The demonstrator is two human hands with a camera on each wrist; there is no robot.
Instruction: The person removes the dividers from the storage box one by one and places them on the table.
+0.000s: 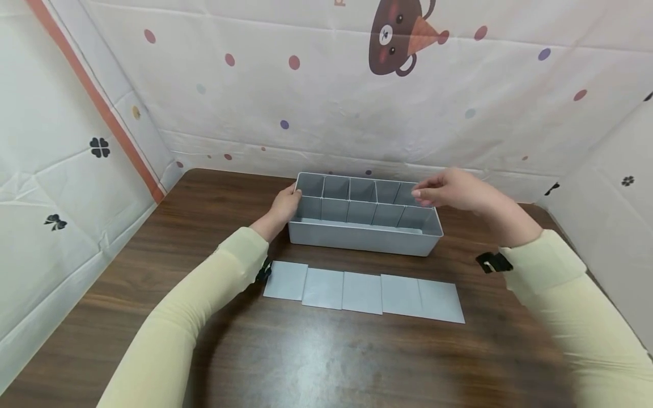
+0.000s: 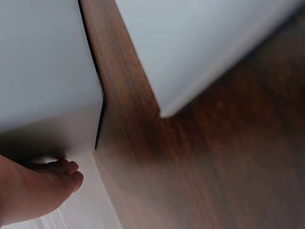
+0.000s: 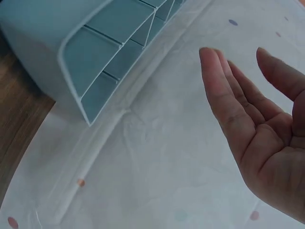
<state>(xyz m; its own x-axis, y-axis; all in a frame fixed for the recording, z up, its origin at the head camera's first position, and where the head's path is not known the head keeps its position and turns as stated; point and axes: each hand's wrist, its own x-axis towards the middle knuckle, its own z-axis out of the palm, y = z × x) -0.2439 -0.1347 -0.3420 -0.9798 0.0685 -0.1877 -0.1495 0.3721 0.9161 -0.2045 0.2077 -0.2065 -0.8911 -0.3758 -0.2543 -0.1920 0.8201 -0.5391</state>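
Observation:
A grey plastic storage box (image 1: 364, 239) stands on the table, its back row split by dividers (image 1: 349, 190) into several small compartments, with one long compartment along the front. My left hand (image 1: 283, 205) grips the box's left end, thumb near the rim; in the left wrist view the left hand (image 2: 40, 186) shows low beside the box wall (image 2: 43, 71). Over the box's back right corner in the head view is my right hand (image 1: 449, 190). The right wrist view shows this hand (image 3: 257, 129) with fingers extended, thumb apart and nothing between them, beyond the box's end (image 3: 43, 67).
Several thin grey rectangular panels (image 1: 362, 292) lie in a row on the brown wood table (image 1: 326, 362) in front of the box, some edges overlapping. A white patterned cloth (image 1: 331, 102) hangs behind the table and along both sides.

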